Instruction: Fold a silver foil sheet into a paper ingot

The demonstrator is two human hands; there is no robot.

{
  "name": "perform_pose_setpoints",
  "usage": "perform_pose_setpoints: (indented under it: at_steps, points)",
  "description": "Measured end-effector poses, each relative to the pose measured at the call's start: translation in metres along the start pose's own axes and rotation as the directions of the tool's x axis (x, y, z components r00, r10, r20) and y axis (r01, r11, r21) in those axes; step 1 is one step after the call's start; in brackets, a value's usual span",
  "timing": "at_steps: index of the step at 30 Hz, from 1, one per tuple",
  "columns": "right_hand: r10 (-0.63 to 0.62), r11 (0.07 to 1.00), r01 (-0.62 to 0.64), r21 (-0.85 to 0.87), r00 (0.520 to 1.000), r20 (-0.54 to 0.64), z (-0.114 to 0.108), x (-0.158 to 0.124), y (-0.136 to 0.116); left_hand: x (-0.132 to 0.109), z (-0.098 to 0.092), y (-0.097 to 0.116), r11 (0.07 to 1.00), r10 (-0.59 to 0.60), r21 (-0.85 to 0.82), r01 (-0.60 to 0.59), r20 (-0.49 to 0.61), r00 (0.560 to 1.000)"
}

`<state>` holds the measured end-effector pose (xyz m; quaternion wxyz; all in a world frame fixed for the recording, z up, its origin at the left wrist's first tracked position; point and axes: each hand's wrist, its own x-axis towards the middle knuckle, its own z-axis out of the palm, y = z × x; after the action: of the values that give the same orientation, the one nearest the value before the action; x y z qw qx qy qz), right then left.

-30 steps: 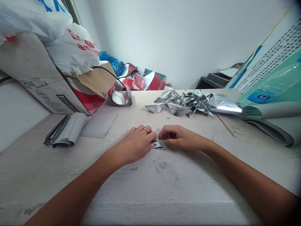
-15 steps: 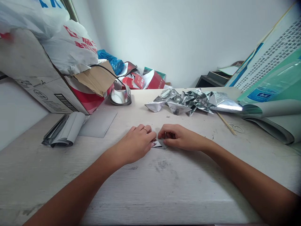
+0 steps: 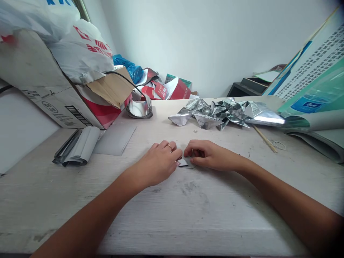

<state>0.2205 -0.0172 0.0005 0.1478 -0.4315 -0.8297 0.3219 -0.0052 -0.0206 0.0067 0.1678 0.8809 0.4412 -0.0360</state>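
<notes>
A small folded piece of silver paper [image 3: 185, 163] lies on the pale wooden table [image 3: 188, 215], mostly covered by my fingers. My left hand [image 3: 158, 163], with a ring on one finger, presses down on its left part with curled fingers. From the right, my right hand [image 3: 208, 157] pinches the same piece, fingers bent over it. The two hands nearly touch above the paper.
A heap of folded silver paper shapes [image 3: 220, 114] lies beyond the hands. A stack of grey sheets [image 3: 77, 150] and one flat sheet [image 3: 115, 139] sit at left, below a cardboard box [image 3: 51, 93] with plastic bags. A foil roll [image 3: 138, 107], a stick [image 3: 264, 139] and rubber bands [image 3: 279, 144] lie around.
Both hands stay on the small silver piece with barely any finger movement. The view has shifted slightly, so everything sits a little further right and higher.
</notes>
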Motion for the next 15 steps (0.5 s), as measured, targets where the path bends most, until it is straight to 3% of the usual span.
perform_pose_setpoints:
  at_steps: [9,15]
  points:
    - [0.031,0.999,-0.032,0.044,0.999,0.015,-0.0020,0.0005,0.0000,0.0003,-0.0004,-0.0003,0.999,-0.003,-0.034,0.003,0.012,1.000]
    - [0.015,0.998,-0.021,-0.057,0.995,-0.104,0.0044,0.0020,0.0022,0.0004,-0.0026,0.0007,0.997,0.005,-0.075,-0.005,0.008,1.000]
